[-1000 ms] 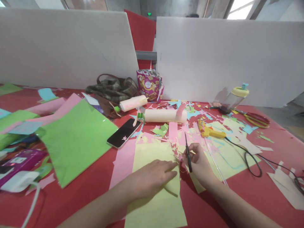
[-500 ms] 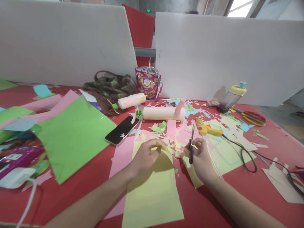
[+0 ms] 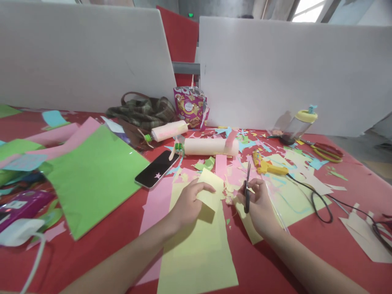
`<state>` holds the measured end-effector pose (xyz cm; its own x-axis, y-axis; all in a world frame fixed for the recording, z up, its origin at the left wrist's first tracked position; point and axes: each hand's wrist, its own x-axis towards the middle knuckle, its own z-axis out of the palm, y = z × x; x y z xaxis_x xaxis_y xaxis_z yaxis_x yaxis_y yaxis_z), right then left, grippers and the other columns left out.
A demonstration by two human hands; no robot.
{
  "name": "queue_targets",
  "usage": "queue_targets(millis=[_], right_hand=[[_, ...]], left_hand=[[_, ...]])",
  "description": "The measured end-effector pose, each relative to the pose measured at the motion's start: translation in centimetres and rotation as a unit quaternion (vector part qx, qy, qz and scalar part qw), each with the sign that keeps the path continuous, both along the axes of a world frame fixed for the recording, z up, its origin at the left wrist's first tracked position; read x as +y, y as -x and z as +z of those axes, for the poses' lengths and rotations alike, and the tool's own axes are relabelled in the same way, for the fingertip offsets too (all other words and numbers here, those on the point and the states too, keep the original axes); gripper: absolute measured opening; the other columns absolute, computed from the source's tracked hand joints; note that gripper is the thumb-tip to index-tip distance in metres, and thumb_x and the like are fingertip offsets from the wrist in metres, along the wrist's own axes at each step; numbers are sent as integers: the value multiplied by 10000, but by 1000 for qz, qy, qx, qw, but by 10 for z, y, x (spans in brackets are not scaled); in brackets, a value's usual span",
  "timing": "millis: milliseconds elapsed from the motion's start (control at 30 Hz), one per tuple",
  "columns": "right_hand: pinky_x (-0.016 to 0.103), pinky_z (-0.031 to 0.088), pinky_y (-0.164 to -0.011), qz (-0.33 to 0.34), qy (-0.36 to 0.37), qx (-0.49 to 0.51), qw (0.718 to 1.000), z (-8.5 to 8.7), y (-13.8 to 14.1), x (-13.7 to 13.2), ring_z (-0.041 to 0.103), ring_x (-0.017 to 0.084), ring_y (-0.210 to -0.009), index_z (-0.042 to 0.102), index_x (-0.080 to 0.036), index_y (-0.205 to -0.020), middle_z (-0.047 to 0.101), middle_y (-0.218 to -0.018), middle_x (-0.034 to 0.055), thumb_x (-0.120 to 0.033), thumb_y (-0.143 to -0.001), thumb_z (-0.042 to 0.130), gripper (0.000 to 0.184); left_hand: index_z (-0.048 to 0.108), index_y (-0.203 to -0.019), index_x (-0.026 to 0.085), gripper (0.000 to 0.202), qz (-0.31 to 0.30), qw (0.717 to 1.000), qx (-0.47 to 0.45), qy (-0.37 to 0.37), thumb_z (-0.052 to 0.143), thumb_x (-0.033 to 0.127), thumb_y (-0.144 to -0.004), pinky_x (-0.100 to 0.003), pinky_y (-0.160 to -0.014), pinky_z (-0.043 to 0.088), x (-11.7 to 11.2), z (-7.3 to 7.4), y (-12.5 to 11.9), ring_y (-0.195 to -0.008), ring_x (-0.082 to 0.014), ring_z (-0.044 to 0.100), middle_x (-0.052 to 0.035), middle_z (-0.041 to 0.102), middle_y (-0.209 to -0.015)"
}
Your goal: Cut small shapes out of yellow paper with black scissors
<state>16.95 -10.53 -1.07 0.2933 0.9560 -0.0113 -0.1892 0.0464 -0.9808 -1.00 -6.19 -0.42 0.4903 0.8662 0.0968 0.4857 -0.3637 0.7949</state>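
Part of the long yellow sheet [image 3: 196, 261] is hidden by the left hand [image 3: 188, 202] and the small yellow paper [image 3: 211, 183]. The handles of the scissors [image 3: 247, 190] are partly covered by the right hand [image 3: 260, 204]. The purple box [image 3: 33, 200] is cut off by the left edge. Small print on the snack bag [image 3: 190, 106] is too blurred to be read.

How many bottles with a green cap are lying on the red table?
2. The longer bottle lies near the middle, its cap near the phone; the other bottle lies farther back and left. More could be hidden behind the green paper.
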Motion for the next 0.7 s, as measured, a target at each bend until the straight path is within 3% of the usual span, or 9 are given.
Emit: queue_targets(millis=[167, 333, 467, 700], right_hand=[[242, 452, -537, 14, 0, 2, 1000, 1, 1, -1, 501, 83, -547, 348, -252, -759, 460, -695, -61, -127, -637, 615, 319], [234, 457, -517, 27, -5, 12, 1000, 2, 3, -1, 503, 80, -534, 333, -252, -757, 445, -692, -62, -124, -641, 612, 329], [200, 423, -435, 36, -13, 8, 999, -2, 4, -2, 492, 77, -511, 328, -254, -768, 456, -722, -53, -120, -624, 622, 353], [198, 421, -420, 60, 5, 9, 998, -9, 5, -4, 462, 63, -477, 319, -259, -781, 451, -729, -58, -112, -633, 608, 356]], left_hand=[[416, -1122, 181, 565, -29, 998, 24, 41, 325, 18, -589, -448, -937, 289, -2, 3, -1, -1141, -230, 334, -80, 419, -1185], [262, -1216, 200, 611, -110, 977, -59, 176, 345, 82, -623, -420, -910, 322, -6, -2, -5, -1187, -219, 272, -93, 287, -1302], [149, -1244, 279, 679, -177, 926, -160, 291, 340, 99, -617, -470, -951, 212, -10, -12, -8, -1239, -190, 136, -19, 126, -1370], [90, -1298, 193, 819, -222, 807, -365, 407, 450, 160, -563, -376, -1022, 36, -17, -16, -13, -1251, -190, 45, 9, 78, -1379]])
